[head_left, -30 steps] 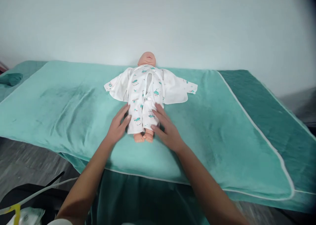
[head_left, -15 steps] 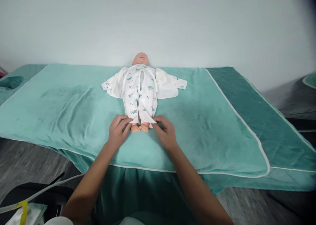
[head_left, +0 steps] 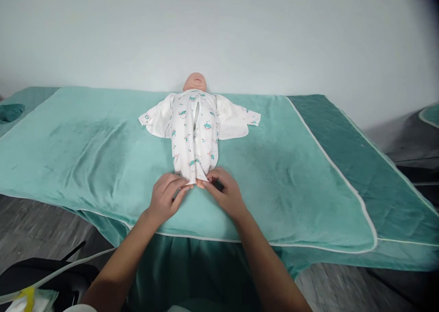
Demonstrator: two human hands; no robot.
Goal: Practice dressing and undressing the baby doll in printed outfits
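Observation:
A baby doll [head_left: 195, 81] lies on its back, its head toward the wall. White printed baby clothes [head_left: 195, 134] cover its body, with a narrow gap down the front and both sleeves spread out sideways. My left hand [head_left: 167, 195] pinches the lower hem on the left. On the right, my right hand [head_left: 226, 191] pinches the hem between thumb and fingers. The two hems lie close together over the doll's feet, of which only small bits show between my fingertips.
Beneath the doll is a light green blanket [head_left: 274, 188] on a bed with a darker green cover [head_left: 343, 143]. A white wall stands behind. At the lower left are a black chair [head_left: 72, 280], a pale tube and a packet.
Both hands have moved slightly toward me, drawing the hems down over the doll's feet and closer together. The feet showed before and are now mostly covered.

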